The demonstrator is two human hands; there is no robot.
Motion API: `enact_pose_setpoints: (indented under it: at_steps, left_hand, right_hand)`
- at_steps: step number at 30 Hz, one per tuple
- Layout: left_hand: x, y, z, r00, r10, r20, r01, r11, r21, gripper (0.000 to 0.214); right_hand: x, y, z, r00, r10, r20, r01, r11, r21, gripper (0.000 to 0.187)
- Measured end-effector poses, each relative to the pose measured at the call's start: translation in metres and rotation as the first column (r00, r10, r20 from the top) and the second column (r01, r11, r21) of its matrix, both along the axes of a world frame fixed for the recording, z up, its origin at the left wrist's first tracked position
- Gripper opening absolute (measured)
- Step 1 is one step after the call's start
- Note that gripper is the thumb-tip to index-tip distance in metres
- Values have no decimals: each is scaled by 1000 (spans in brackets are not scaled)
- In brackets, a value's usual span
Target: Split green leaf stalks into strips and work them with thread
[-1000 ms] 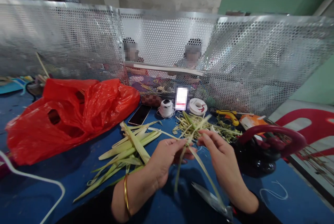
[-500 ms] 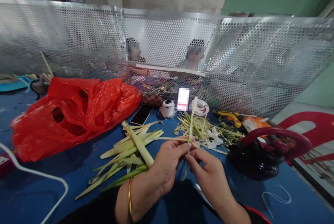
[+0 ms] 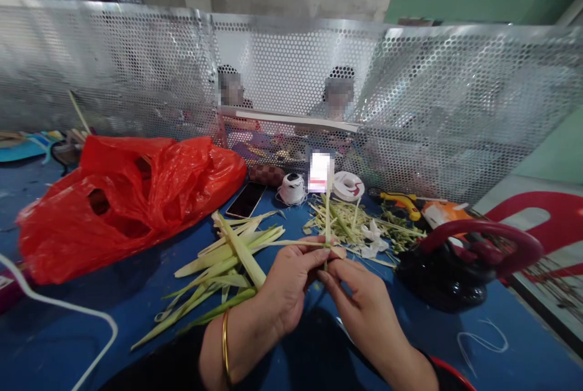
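strips, pale leaf, held crosswise: one long axis points away to twelve o'clock, another to nine. left hand: nearer the crossing, thumb and forefinger pinched on it. right hand: at four o'clock, fingertips closed on the lower end, just beneath; exact grip partly hidden. leaves: loose pile, nine o'clock.

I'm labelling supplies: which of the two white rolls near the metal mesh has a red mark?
The flat ring-shaped roll, right of the lit display. The string-wound roll, left of that display, shows no red.
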State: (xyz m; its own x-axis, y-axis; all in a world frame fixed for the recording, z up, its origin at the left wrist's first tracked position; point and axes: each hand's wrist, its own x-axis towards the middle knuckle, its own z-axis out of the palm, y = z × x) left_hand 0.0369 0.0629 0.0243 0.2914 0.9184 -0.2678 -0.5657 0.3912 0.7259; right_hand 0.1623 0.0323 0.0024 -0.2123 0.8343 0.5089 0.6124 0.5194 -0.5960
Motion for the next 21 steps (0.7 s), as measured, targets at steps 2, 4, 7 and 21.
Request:
enact_pose_setpoints:
  at_steps: [2, 4, 7, 21]
  left_hand:
    - [-2, 2, 1, 999, 37, -19, -37, 999, -1, 24]
    - [-5, 3, 2, 998, 66, -20, -66, 998, -2, 25]
    - [-5, 4, 4, 998, 60, -13, -60, 998, 13, 24]
    - [-4, 8, -5, 975, 140, -172, -133, 990, 54, 21]
  right_hand:
    - [5, -2, 4, 1000, -11, -21, 11, 1000, 19, 20]
    - [11, -1, 8, 993, -93, -70, 100, 989, 106, 13]
    - [18, 7, 10, 962, -228, -150, 247, 961, 125, 18]
    - [13, 9, 0, 994, -106, -30, 101, 986, -134, 34]
